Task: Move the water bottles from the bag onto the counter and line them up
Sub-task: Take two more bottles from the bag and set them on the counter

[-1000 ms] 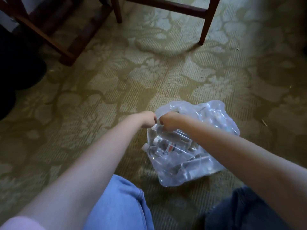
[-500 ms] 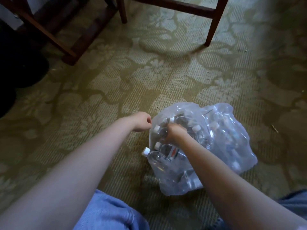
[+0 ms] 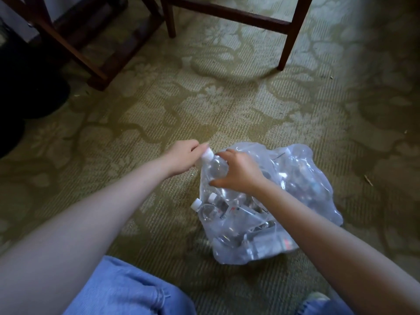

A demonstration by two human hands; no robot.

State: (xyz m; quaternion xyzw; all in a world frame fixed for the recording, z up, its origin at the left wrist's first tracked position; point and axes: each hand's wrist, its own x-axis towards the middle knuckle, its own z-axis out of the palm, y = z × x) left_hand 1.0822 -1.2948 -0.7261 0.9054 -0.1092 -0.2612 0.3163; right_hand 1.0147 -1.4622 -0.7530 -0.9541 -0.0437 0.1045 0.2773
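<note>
While the clear crinkly plastic bag [image 3: 306, 178] sits on the green floral carpet [image 3: 227, 105], the right hand [image 3: 241, 171] has its fingers wrapped round a clear plastic water bottle with a white cap [image 3: 214, 169], the neck poking out of the bag's mouth. The left hand [image 3: 181, 155] is right by the cap with its fingers curled, but honestly I can't tell if it's pinching anything. More white-capped bottles [image 3: 209, 211] lie inside the bag. Dark wooden chair legs [image 3: 287, 42] stand further back.

Two hands, the left hand [image 3: 184, 155] and right hand [image 3: 241, 173], meet at one water bottle [image 3: 213, 171]. One clear bag [image 3: 306, 178] lies under the right hand. Two more capped bottles [image 3: 205, 212] [image 3: 216, 198] show just below it; the rest are too blurred to count. Two chair legs [image 3: 170, 19] [image 3: 291, 37] stand beyond.
</note>
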